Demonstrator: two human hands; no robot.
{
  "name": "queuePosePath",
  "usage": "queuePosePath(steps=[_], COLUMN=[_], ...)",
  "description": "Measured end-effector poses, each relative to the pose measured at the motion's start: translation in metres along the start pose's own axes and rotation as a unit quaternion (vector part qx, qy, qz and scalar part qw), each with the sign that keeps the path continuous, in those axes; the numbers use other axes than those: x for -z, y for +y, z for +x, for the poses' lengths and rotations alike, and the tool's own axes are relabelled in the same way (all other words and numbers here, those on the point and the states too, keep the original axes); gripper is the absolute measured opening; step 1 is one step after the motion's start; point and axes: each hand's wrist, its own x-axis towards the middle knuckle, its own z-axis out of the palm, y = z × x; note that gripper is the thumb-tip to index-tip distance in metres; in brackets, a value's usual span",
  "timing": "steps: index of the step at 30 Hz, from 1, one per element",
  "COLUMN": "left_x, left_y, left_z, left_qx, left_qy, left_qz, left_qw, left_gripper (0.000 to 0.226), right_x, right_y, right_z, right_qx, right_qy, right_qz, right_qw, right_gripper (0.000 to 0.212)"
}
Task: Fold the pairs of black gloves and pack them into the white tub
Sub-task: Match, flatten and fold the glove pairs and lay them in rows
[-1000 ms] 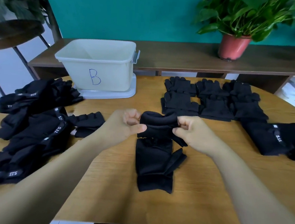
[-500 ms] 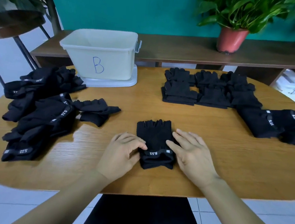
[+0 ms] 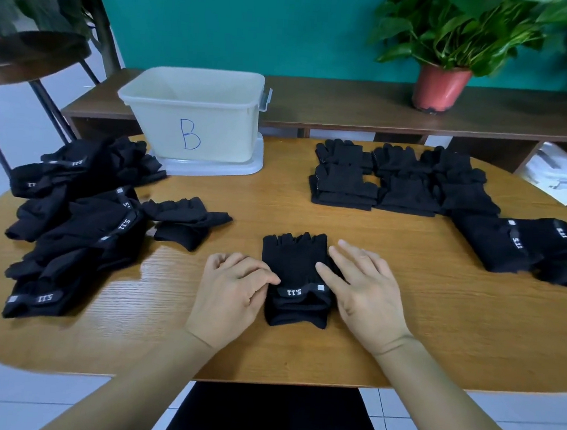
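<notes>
Folded black fabric glove pair [image 3: 296,266], on oval wooden counter [image 3: 437,311]: my left hand [image 3: 232,292] and right hand [image 3: 367,296] rest on its sides. White plastic tub [image 3: 194,119] marked B, beyond.

A single wide-angle head-worn camera looks forward and down from the near edge of the worktop [image 3: 436,328], close above both forearms, with the left hand [image 3: 231,295] and right hand [image 3: 367,296] centred low and the teal wall [image 3: 256,26] closing the far side.

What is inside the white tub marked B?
Inside the tub only bare upper walls show, with nothing reaching the rim. Its front wall hides the bottom, so anything lying there cannot be seen.
</notes>
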Motion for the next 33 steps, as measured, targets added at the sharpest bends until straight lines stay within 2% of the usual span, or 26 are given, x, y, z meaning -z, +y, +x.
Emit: queuePosePath(steps=[6,13,16,19,20,22,26,28,30,33], left_x=[-0.001,-0.001,0.003,0.002,0.0,-0.005,-0.019,-0.022,-0.024,-0.025], left_y=[-0.002,-0.007,-0.012,-0.003,0.005,0.024,0.032,0.025,0.018,0.011], left_z=[-0.009,-0.006,-0.005,0.016,0.026,0.043,0.042,0.037,0.037,0.038], left_qx=[-0.023,-0.002,0.066,0.124,0.121,0.111,0.104,0.093,0.083,0.08], left_qy=[-0.028,-0.068,-0.068,-0.052,-0.07,-0.143,-0.294,-0.333,-0.345,-0.347], left_qz=[0.01,0.015,-0.052,-0.112,-0.109,-0.086,0.019,0.058,0.072,0.072], left_qw=[0.999,0.998,0.994,0.984,0.984,0.98,0.95,0.936,0.932,0.932], left_gripper=[0.018,0.019,0.042,0.047,0.048,0.055,0.069,0.085,0.088,0.086], right_x=[-0.012,-0.009,0.0,0.008,0.009,0.011,-0.001,-0.009,-0.015,-0.021], right_y=[0.003,0.001,0.001,-0.006,-0.011,-0.024,-0.032,-0.028,-0.022,-0.014], right_z=[-0.009,-0.007,-0.004,0.015,0.024,0.041,0.043,0.038,0.036,0.035], right_qx=[0.007,0.001,-0.066,-0.143,-0.143,-0.122,-0.112,-0.116,-0.114,-0.129], right_qy=[-0.023,-0.042,-0.015,0.012,-0.012,-0.117,-0.337,-0.362,-0.37,-0.368], right_qz=[-0.001,0.023,0.052,0.078,0.081,0.101,0.142,0.121,0.109,0.103], right_qw=[1.0,0.999,0.996,0.987,0.986,0.98,0.924,0.917,0.915,0.915], right_gripper=[0.037,0.038,0.044,0.045,0.044,0.047,0.058,0.071,0.086,0.085])
